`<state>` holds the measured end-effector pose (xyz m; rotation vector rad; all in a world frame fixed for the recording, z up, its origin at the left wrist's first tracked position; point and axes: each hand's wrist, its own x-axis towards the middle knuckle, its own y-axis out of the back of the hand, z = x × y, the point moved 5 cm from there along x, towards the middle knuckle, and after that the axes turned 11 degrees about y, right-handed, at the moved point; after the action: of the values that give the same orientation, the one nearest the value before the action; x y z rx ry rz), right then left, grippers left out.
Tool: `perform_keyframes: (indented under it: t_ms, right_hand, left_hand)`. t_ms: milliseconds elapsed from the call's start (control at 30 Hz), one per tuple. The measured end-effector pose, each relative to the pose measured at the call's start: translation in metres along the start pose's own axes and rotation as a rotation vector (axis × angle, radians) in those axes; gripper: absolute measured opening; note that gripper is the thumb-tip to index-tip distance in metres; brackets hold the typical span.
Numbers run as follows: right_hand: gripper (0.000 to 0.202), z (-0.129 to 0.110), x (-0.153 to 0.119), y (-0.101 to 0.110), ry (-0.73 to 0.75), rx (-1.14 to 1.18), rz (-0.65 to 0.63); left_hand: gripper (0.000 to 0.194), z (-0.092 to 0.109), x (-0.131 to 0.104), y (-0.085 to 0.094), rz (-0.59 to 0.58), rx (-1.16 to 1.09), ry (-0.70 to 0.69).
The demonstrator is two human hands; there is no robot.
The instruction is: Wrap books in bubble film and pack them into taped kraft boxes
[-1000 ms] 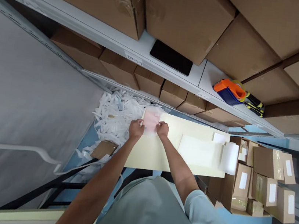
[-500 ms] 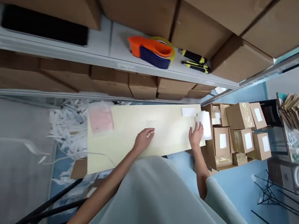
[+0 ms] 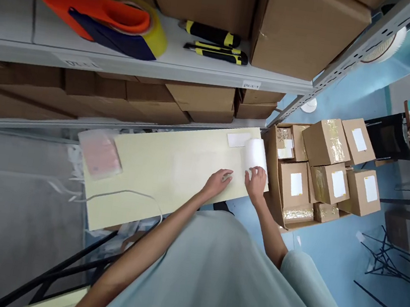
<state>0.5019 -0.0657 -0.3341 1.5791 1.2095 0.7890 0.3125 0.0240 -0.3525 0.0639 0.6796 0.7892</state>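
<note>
Head view: white roll (image 3: 257, 155) touches the loosely spread right hand (image 3: 256, 182); left hand (image 3: 217, 183), half-open, hovers apart.

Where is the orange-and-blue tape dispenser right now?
In the head view, the tape dispenser lies at the upper left on the shelf, left of the black-and-yellow utility knives.

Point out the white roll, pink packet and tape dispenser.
White roll (image 3: 256, 153), head view: bare upper part.
Pink packet (image 3: 100, 155), head view: flat middle.
Tape dispenser (image 3: 90, 7), head view: orange body.
</note>
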Motion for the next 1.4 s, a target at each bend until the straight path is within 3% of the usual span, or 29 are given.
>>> perform_keyframes:
  t_ms: [133,300,400,467,600,667,733,833,933,1000,1100,1233,1400]
  right_hand:
    - [0.062,0.002,0.025,0.004,-0.093,0.008,-0.010]
    - [0.045,-0.029,0.032,0.000,0.071,0.104,-0.035]
    - [0.052,-0.035,0.033,-0.004,0.023,0.170,-0.010]
    - [0.054,-0.039,0.037,-0.013,0.017,0.267,-0.065]
    - [0.045,-0.053,0.044,-0.043,0.008,0.506,-0.192]
    - [0.049,-0.058,0.047,-0.059,-0.075,0.555,-0.206]
    - [0.059,-0.067,0.048,-0.074,-0.142,0.600,-0.226]
    - [0.078,-0.089,0.050,-0.093,-0.133,0.688,-0.328]
    - [0.079,-0.109,0.051,-0.098,-0.047,0.719,-0.435]
    - [0.082,-0.109,0.049,-0.093,-0.020,0.704,-0.439]
    - [0.086,-0.083,0.039,-0.076,-0.024,0.663,-0.402]
    - [0.076,-0.012,0.019,-0.044,-0.053,0.533,-0.286]
    - [0.074,0.072,0.008,-0.008,-0.138,0.471,-0.136]
  left_hand:
    - [0.030,-0.006,0.004,0.003,0.068,-0.035,0.067]
    - [0.032,-0.017,0.007,0.021,0.194,-0.094,0.160]
    - [0.033,-0.025,0.006,0.032,0.265,-0.132,0.223]
    - [0.037,-0.031,0.004,0.039,0.318,-0.157,0.260]
    - [0.066,-0.047,-0.002,0.055,0.462,-0.180,0.342]
    - [0.085,-0.057,-0.007,0.067,0.577,-0.148,0.385]
    - [0.093,-0.067,-0.011,0.080,0.660,-0.095,0.419]
    - [0.079,-0.079,-0.012,0.093,0.614,-0.061,0.469]
    - [0.066,-0.085,-0.013,0.095,0.506,-0.085,0.520]
    - [0.063,-0.084,-0.014,0.089,0.468,-0.066,0.544]
    - [0.061,-0.075,-0.009,0.063,0.382,0.008,0.549]
    - [0.056,-0.044,0.013,0.001,0.192,0.061,0.406]
    - [0.055,0.021,0.046,-0.069,0.041,0.162,0.160]
